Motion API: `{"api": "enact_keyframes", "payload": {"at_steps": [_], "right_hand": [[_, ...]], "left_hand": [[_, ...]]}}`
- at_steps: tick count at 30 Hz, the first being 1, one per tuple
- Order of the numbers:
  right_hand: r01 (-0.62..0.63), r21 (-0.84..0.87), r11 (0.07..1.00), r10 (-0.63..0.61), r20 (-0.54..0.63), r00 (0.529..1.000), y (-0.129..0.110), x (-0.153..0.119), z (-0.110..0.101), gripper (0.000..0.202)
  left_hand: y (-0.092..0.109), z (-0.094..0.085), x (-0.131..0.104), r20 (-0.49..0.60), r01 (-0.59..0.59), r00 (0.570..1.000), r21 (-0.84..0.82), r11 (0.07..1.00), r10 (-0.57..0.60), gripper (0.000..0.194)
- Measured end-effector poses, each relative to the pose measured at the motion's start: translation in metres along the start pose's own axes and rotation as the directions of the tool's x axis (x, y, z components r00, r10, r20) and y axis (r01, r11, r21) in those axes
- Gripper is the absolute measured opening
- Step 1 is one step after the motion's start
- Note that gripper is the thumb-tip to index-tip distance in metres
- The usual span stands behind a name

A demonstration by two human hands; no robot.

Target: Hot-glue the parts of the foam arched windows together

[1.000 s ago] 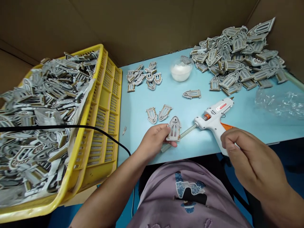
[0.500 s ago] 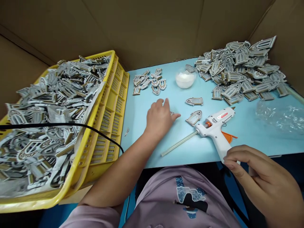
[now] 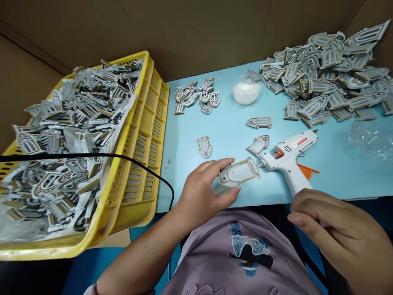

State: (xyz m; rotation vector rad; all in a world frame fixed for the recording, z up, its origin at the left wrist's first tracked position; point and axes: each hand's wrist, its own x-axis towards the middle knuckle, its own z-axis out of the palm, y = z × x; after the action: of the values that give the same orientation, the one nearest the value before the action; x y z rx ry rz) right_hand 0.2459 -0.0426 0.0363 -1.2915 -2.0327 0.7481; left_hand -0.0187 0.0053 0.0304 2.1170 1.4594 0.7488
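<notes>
My left hand (image 3: 206,192) grips a small arched window-shaped piece (image 3: 241,172) by its edges, between thumb and fingers, above the front of the table. The piece is white and grey with a gold-brown edge. Its square end points right and hides part of the glue stick. At the lower right my right hand (image 3: 340,237) is closed, thumb against curled fingers, by the handle of a white glue gun (image 3: 290,157). Whatever it holds is hidden. The glue gun lies on the table, nozzle to the upper right. Two window pieces (image 3: 258,122) (image 3: 258,145) lie behind it, another (image 3: 204,146) farther left.
A yellow crate (image 3: 123,143) heaped with similar pieces stands left, a black cable (image 3: 135,164) crossing it. At the back are a small group of pieces (image 3: 204,96), a bowl of white material (image 3: 246,92) and a large pile (image 3: 325,78). Clear plastic (image 3: 373,139) lies right.
My left hand has come back toward me and right, lifting a window piece off the table. Another piece it was covering now shows. My right hand remains closed near the glue gun handle.
</notes>
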Motion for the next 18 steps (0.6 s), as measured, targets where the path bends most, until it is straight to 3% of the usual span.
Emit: {"api": "enact_keyframes", "payload": {"at_steps": [2, 4, 6, 10, 12, 15, 18], "right_hand": [[-0.061, -0.046, 0.997, 0.059, -0.032, 0.998, 0.0, 0.001, 0.001, 0.014], [-0.139, 0.013, 0.99, 0.139, -0.034, 0.99, -0.003, 0.002, 0.005, 0.047], [-0.165, 0.112, 0.98, 0.163, 0.023, 0.986, -0.008, 0.005, 0.011, 0.062], [-0.112, 0.157, 0.981, 0.102, 0.072, 0.992, -0.022, 0.009, 0.027, 0.055], [-0.119, 0.206, 0.971, 0.114, 0.036, 0.993, -0.028, 0.01, 0.036, 0.047], [-0.122, 0.29, 0.949, 0.135, -0.025, 0.991, -0.034, 0.011, 0.047, 0.044], [-0.098, 0.283, 0.954, 0.118, -0.053, 0.992, -0.037, 0.014, 0.053, 0.041]], "left_hand": [[0.008, -0.01, -0.012, 0.04, -0.037, 0.998, -0.093, 0.995, 0.041, 0.051], [0.01, -0.018, -0.02, 0.077, -0.073, 0.993, -0.173, 0.982, 0.088, 0.052], [0.01, -0.022, -0.023, 0.116, -0.094, 0.985, -0.273, 0.957, 0.13, 0.056], [0.004, -0.02, -0.028, 0.174, -0.008, 0.978, -0.525, 0.851, 0.116, 0.063], [0.001, -0.015, -0.03, 0.206, 0.109, 0.977, -0.722, 0.684, 0.062, 0.066], [-0.003, -0.003, -0.031, 0.285, 0.257, 0.958, -0.905, 0.339, 0.038, 0.062], [-0.006, 0.007, -0.029, 0.271, 0.251, 0.961, -0.943, 0.22, 0.063, 0.051]]}}
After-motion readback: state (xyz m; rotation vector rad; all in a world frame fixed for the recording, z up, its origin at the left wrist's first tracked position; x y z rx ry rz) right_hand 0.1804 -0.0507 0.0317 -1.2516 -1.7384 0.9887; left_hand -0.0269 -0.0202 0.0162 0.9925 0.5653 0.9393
